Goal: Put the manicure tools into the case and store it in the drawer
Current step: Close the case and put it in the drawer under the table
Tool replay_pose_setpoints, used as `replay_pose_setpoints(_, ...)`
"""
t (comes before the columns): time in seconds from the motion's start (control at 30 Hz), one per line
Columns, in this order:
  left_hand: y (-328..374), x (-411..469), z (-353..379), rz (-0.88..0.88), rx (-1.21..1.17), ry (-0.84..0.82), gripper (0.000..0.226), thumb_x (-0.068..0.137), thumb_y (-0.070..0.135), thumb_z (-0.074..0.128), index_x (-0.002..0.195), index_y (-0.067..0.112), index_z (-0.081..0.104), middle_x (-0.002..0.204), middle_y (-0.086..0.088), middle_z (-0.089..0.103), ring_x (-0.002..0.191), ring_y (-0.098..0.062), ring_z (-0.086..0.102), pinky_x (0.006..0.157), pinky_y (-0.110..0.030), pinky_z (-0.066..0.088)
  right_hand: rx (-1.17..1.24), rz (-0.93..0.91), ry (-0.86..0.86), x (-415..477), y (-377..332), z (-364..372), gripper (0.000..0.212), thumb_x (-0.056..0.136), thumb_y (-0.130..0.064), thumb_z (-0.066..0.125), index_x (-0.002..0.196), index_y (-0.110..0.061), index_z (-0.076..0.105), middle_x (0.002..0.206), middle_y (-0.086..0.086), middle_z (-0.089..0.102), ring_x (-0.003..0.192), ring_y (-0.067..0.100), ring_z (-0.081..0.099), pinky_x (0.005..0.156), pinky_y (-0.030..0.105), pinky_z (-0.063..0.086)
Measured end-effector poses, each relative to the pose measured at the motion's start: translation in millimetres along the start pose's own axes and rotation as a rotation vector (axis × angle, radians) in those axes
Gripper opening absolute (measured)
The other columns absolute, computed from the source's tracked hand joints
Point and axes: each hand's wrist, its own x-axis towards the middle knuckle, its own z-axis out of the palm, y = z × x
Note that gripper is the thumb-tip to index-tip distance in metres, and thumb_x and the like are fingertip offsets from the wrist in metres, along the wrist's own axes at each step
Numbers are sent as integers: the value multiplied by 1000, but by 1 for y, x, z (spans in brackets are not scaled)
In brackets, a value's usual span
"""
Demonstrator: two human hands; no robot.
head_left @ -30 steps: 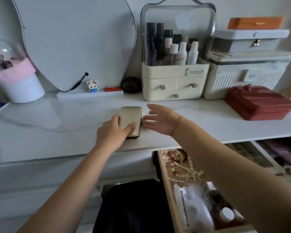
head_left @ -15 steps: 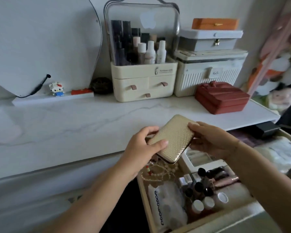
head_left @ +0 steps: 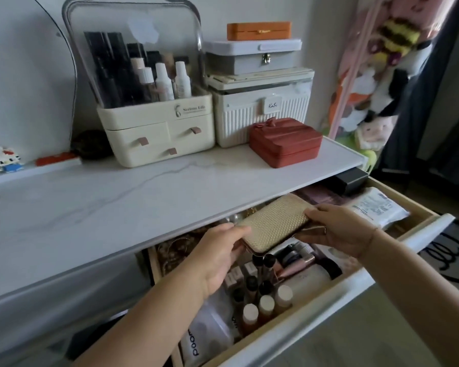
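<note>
The gold textured manicure case [head_left: 272, 225] is closed and held level over the open drawer [head_left: 361, 284], just below the tabletop's front edge. My left hand [head_left: 217, 258] grips its near left end. My right hand [head_left: 339, 229] grips its right end from the side. No manicure tools are visible outside the case. The drawer beneath holds several small bottles [head_left: 265, 303], makeup tubes and a plastic pouch [head_left: 210, 332].
On the white marble tabletop [head_left: 117, 207] stand a cream cosmetics organiser [head_left: 157, 128], a white ribbed box [head_left: 263, 112] with stacked boxes on top, and a red jewellery box [head_left: 285, 141]. A white packet [head_left: 379, 207] lies at the drawer's right end. Plush toys hang at the right.
Both hands lifted the case off the tabletop and carried it right and down over the open drawer. The view swung right with it.
</note>
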Motion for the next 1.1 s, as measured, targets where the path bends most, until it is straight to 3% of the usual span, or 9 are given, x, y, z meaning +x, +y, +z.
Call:
replay_pose_setpoints(0.17,2,19,5,-1,-104,130,12,87,-4,53,88,4,61,94,-12,65,95,-22,60,96,-32,46,-116,-16,77,18,8,-1,14,93,-3,49,87,6,58,77,18,61,51,14,67,49,23,57)
replay_pose_setpoints(0.3,1,29,4,1,-2,210,20,76,-5,55,66,12,53,81,-9,50,89,-24,48,81,-28,42,-289,-61,155,38,13,-3,12,91,-4,54,87,4,62,73,16,63,51,18,66,64,34,59)
replay_pose_setpoints(0.5,-1,31,4,25,87,192,27,78,-2,57,59,15,49,70,-2,47,72,-15,47,72,-25,40,-534,-138,225,43,17,-6,12,88,-8,57,81,-2,64,68,11,63,47,13,63,47,21,52)
replay_pose_setpoints(0.6,1,21,0,49,194,96,21,64,21,71,76,10,58,85,-8,49,93,-20,47,90,-31,38,-626,-163,237,36,16,-4,23,89,-12,57,92,11,59,81,21,67,64,23,69,62,33,55)
replay_pose_setpoints(0.67,0,7,-7,13,391,-4,68,62,36,76,121,10,56,118,-6,54,118,-19,46,107,-34,33,-920,-237,244,17,10,-3,41,87,-29,60,110,4,55,102,15,64,85,25,67,75,31,51)
replay_pose_setpoints(0.73,-3,-12,-9,74,657,-62,90,74,46,73,147,17,30,149,3,35,137,-14,33,115,-35,25,-1096,-322,111,-15,6,0,71,80,-50,63,137,-17,37,128,3,42,107,16,54,93,27,43)
replay_pose_setpoints(0.9,-18,-63,-5,207,1348,-277,131,53,78,60,150,27,-11,155,18,-19,142,-2,-13,120,-36,3,-1228,-445,-296,-87,17,-2,108,62,-62,70,144,-47,1,145,-29,10,133,-2,17,111,26,19)
replay_pose_setpoints(1.0,-34,-79,-11,257,1545,-269,127,64,71,65,147,27,-22,151,20,-31,138,-2,-27,116,-31,-9,-1384,-487,-281,-99,34,-6,113,61,-64,70,145,-45,-4,141,-29,8,122,-11,3,112,31,2)
replay_pose_setpoints(1.1,-43,-82,-15,308,1568,-197,119,72,66,62,148,26,-21,152,16,-30,140,-6,-27,111,-28,-10,-1370,-549,-161,-92,50,-11,110,62,-62,71,145,-43,2,149,-17,14,134,0,8,118,43,2)
